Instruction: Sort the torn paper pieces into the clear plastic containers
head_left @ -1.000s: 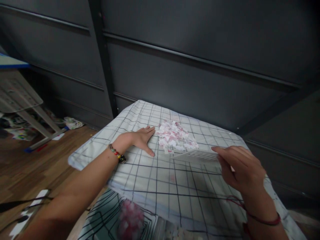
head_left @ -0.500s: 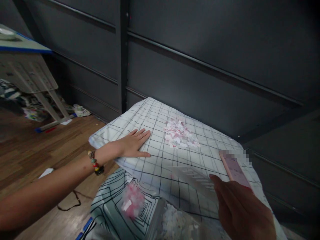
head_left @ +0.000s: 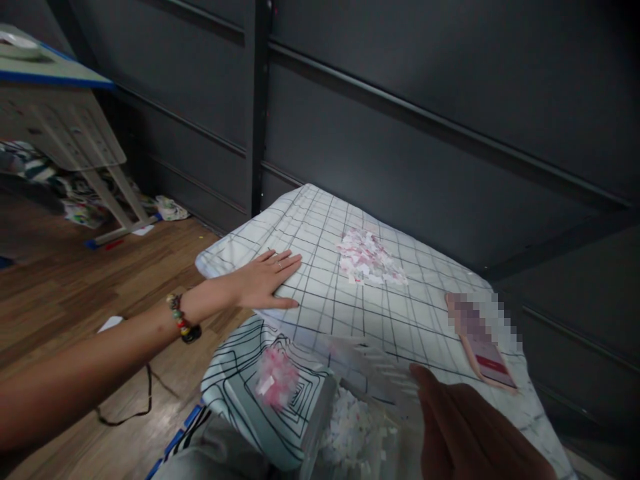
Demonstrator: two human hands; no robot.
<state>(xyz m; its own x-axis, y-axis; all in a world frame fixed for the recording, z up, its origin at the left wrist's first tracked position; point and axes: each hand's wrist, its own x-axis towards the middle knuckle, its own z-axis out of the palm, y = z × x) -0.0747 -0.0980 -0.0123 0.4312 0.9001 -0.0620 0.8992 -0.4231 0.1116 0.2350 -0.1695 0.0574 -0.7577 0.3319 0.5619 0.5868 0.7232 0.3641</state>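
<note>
Blue-edged desk [head_left: 55, 75]: far left, well apart from both hands.
Bracelet [head_left: 183, 321]: beaded, around the left wrist; the forearm slants in from the left.
Left hand [head_left: 263, 280]: palm down on the left part of the checked cloth [head_left: 320, 287], fingers straight and slightly spread, thumb out to the right; the cloth's edge runs under the wrist.
Patterned fabric [head_left: 233, 380]: below the cloth's near edge, with pink scraps [head_left: 277, 380] on it.
Clear box [head_left: 320, 417]: near middle, right beside the fabric, white scraps inside.
Paper heap [head_left: 370, 257]: mid-cloth, apart from both hands; bare squares separate it from the left fingertips.
Pale striped sheet [head_left: 375, 363]: tilted at the cloth's near edge, by the box's far side; whether they touch cannot be told.
Right hand [head_left: 470, 427]: near right, pinching the sheet's right end, back of the hand up; its lower fingers are hidden.
Phone [head_left: 480, 343]: flat, just beyond the right hand; open cloth lies between it and the heap.
Dark wall [head_left: 400, 133]: borders the cloth's far edge, limiting room there.
</note>
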